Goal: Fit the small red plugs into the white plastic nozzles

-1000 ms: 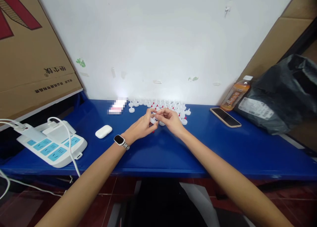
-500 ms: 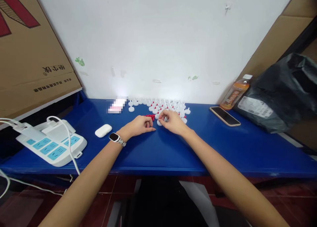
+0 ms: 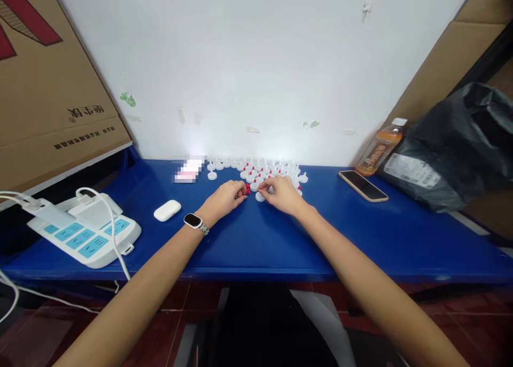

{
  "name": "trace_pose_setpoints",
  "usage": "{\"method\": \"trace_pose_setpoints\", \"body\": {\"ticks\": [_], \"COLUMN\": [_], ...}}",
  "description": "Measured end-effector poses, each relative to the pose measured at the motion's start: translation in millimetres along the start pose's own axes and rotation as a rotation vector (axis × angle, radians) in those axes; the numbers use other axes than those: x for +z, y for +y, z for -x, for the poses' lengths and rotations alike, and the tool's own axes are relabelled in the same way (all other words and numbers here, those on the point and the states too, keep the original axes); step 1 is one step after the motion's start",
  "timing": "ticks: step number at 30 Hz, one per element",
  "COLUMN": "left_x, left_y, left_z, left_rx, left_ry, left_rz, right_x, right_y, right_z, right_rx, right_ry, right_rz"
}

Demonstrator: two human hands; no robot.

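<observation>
Beside a small pile of red tip caps (image 3: pixel 248 189), my left hand (image 3: pixel 228 197) is closed, thumb and index finger together at the pile's edge. What it pinches, if anything, is too small to tell. My right hand (image 3: pixel 281 194) closes thumb and index finger at the top of a white nozzle cap (image 3: pixel 260 197) standing on the blue table; the fingers hide its tip. Behind both hands stand many white nozzle caps (image 3: pixel 212 175), several topped with red tips (image 3: pixel 252 173). The right hand covers some of them.
A white earphone case (image 3: pixel 167 210) and a power strip (image 3: pixel 94 260) with cables lie on the left of the blue table (image 3: pixel 256 244). To the right are a phone (image 3: pixel 364 186), an orange drink bottle (image 3: pixel 380 149) and a black plastic bag (image 3: pixel 449 148). A white wall (image 3: pixel 256 62) rises behind.
My left hand has moved slightly up to the red tip caps, its fingers drawing together. The right hand stays at the white nozzle cap, its fingers lowered a little.
</observation>
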State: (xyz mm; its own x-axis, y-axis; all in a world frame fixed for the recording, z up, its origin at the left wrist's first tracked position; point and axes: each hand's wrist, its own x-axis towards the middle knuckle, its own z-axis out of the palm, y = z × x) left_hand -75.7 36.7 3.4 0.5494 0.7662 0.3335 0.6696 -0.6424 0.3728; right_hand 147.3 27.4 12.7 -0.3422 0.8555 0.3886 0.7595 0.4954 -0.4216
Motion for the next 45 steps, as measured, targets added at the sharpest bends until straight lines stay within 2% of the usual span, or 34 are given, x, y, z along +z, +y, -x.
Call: {"method": "trace_pose_setpoints", "body": {"ticks": [4,7,14,16,18,20,22,26,31,35,38,41,45], "left_x": [-1.8,-1.6,-5.8,-11.3,-17.0,-20.5,-20.5,-12.8,-4.2,-5.8,-9.9,-13.3,-15.0], "left_y": [6.7,6.9,-16.6,-28.3,-41.1,-54.3,-66.2,-80.8,-81.4,-74.8,-67.0,-58.4,-47.7], "left_z": [0.5,0.6,3.6,6.4,9.2,10.5,9.5,2.0,-5.9,-6.2,-4.1,-0.6,4.2], "left_rx": [-0.048,-0.068,-0.113,-0.155,-0.232,-0.359,-0.484,-0.583,-0.545,-0.527,-0.478,-0.411,-0.296], "left_ry": [0.041,0.069,0.120,0.196,0.326,0.450,0.487,0.431,0.415,0.373,0.291,0.229,0.232], "left_rz": [-0.041,-0.053,0.041,0.012,-0.042,-0.085,-0.081,-0.060,-0.109,-0.151,-0.203,-0.155,-0.033], "right_x": [0.0,-1.0,-0.1,2.3,5.6,9.5,13.0,17.4,17.2,14.8,13.5,12.5,11.0], "right_y": [1.5,0.3,-9.4,-13.2,-18.3,-25.4,-33.6,-45.5,-41.7,-34.8,-31.3,-27.2,-21.7], "right_z": [-0.5,0.4,3.5,2.8,0.9,-1.4,-3.5,-4.8,-4.0,-1.9,1.2,3.8,4.7], "right_rx": [0.017,0.033,0.010,-0.011,-0.034,-0.063,-0.091,-0.132,-0.121,-0.077,-0.052,-0.025,-0.007], "right_ry": [0.051,0.095,0.203,0.210,0.201,0.182,0.165,0.129,0.133,0.141,0.135,0.148,0.155], "right_rz": [0.120,0.128,0.021,-0.007,-0.032,-0.044,-0.049,-0.058,-0.079,-0.107,-0.125,-0.135,-0.151]}}
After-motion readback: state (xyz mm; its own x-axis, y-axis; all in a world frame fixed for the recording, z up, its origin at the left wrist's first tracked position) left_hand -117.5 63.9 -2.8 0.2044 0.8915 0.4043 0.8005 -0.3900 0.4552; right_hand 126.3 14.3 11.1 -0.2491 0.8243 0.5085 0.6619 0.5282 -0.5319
